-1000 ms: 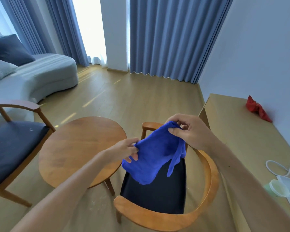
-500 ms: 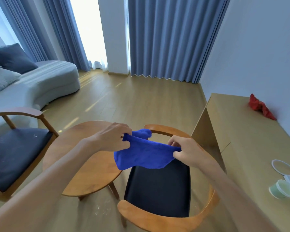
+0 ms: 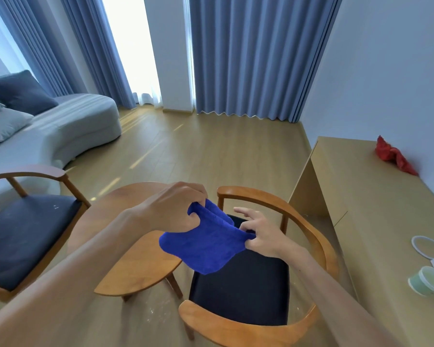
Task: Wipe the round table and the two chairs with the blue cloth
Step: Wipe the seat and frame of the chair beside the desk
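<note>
Folding stage: left hand (image 3: 172, 209) grips, right hand (image 3: 259, 235) pinches the plush blue cloth (image 3: 206, 242); round wooden table (image 3: 135, 259), 2 dark-cushioned wooden chairs (image 3: 246, 291) beneath, apparently unwiped.

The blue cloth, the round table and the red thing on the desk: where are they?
blue cloth (image 3: 206, 246): head view, middle of the hanging fabric.
round table (image 3: 135, 269): head view, bare wooden top.
red thing (image 3: 392, 155): head view, its crumpled middle.

blue cloth (image 3: 206, 246): fuzzy matt terry. Round table (image 3: 135, 261): smooth semi-gloss wood. 2 chairs, near (image 3: 308, 226) and left (image 3: 35, 171): satin wood frames, dark matt fabric seats. Floor (image 3: 211, 151): smooth wood planks.
</note>
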`<state>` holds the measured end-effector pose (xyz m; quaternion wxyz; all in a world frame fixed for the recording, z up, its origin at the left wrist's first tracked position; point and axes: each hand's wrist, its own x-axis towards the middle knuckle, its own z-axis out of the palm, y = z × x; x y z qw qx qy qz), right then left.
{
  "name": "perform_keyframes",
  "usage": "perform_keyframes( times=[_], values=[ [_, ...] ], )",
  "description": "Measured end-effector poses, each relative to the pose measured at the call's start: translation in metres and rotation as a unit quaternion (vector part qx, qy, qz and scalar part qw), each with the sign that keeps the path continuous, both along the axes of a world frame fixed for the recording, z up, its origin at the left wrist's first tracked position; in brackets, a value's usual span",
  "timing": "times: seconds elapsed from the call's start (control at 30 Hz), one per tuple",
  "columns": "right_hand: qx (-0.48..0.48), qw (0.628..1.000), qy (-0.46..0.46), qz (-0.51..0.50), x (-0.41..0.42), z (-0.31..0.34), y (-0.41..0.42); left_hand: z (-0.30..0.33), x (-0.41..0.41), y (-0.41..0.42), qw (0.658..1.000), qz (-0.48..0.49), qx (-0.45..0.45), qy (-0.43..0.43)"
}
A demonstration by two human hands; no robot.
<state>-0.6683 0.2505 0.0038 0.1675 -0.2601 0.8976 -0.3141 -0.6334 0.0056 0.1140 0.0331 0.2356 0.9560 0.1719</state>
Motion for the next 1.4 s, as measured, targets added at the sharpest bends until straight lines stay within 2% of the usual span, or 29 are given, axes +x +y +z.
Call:
perform_keyframes(
  times=[0.3,0.4,0.57,0.67,0.83,0.97,1.1,1.23,1.4],
  values=[
    [-0.024,0.999,0.017,0.046,-0.007,0.002,-0.009,0.008,0.002,-0.001,1.0,-0.018,0.009,0.012],
    [-0.028,0.999,0.032,0.025,-0.008,0.006,-0.007,0.006,0.001,-0.009,1.0,-0.01,0.023,0.008],
    [-0.043,0.994,0.098,0.004,-0.011,0.023,0.005,-0.012,-0.003,-0.034,0.998,0.051,-0.046,0.008],
    [-0.031,0.993,0.112,0.033,-0.015,0.036,0.009,-0.025,-0.004,-0.039,0.995,0.102,-0.017,0.013],
    [-0.057,0.998,0.038,-0.003,-0.02,0.05,0.017,-0.024,-0.002,-0.042,0.989,0.143,0.043,0.011],
    [-0.055,0.998,0.029,-0.028,-0.019,0.058,0.011,-0.02,-0.001,-0.039,0.978,0.172,0.119,0.004],
    [-0.045,0.997,0.005,-0.066,-0.02,0.061,0.001,-0.026,-0.006,-0.039,0.978,0.188,0.089,0.004],
    [-0.065,0.991,-0.031,-0.115,-0.02,0.059,-0.01,-0.042,-0.009,-0.04,0.969,0.216,0.116,-0.011],
    [-0.073,0.987,-0.057,-0.131,-0.018,0.056,-0.018,-0.056,-0.01,-0.045,0.962,0.244,0.116,-0.023]
  ],
)
